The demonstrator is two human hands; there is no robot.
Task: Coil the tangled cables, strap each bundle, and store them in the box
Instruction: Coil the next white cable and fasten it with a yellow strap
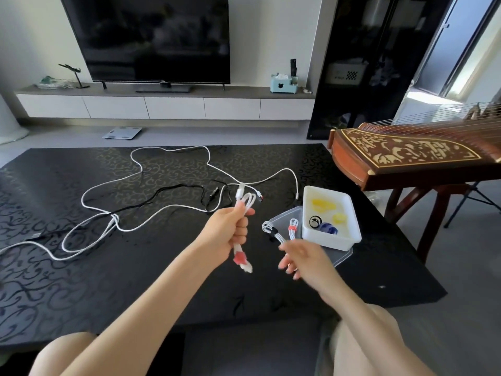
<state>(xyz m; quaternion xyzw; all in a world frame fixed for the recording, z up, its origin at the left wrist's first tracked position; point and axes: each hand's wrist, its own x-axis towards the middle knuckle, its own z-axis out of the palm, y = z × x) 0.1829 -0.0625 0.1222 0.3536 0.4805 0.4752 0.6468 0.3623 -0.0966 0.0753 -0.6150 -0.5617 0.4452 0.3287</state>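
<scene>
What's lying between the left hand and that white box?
Between the left hand and white box, the head view shows a black-strapped bundle and a red-strapped bundle on a clear lid.

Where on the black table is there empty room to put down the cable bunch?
Bare table lies along the near edge, below the loose white cable, and at the near right corner, this side of the white box. The middle is crowded with white and black cable; the clear lid already holds two bundles.
</scene>
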